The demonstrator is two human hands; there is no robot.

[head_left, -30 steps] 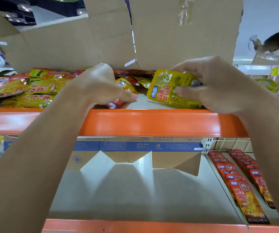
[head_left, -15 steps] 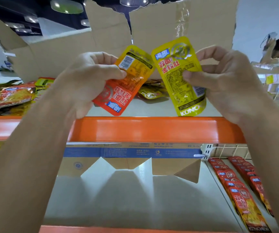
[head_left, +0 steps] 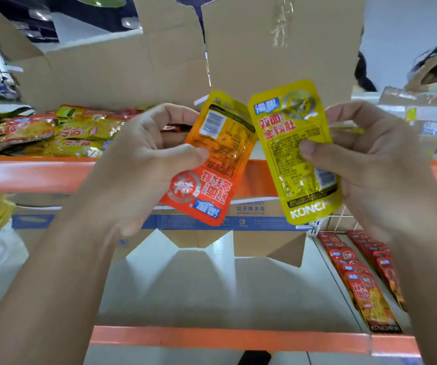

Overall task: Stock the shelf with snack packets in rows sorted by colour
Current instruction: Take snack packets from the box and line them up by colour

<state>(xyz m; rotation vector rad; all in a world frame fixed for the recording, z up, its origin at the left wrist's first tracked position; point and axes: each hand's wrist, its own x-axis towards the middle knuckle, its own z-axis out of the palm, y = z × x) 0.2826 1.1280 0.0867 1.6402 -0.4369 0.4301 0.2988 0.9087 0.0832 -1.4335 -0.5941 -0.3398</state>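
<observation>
L hand [head_left: 143, 159] & R hand [head_left: 370, 164] lifted orange pkt [head_left: 212, 180] & yellow pkt [head_left: 291, 133] off upper shelf [head_left: 27, 175].

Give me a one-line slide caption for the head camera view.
Left hand holds an orange packet, right hand a yellow packet, above the shelf.

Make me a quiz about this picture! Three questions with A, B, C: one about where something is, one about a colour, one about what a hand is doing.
1. Where do the red packets lie in rows?
A. on the floor
B. on the lower shelf, right side
C. in a basket

2. What colour is the packet in the right hand?
A. blue
B. green
C. yellow

3. What is the left hand doing?
A. gripping an orange packet
B. hanging empty
C. pressing the shelf

Answers:
1 B, the rows run along the lower shelf's right side.
2 C, its whole face is yellow.
3 A, thumb and fingers pinch the orange packet.
</observation>
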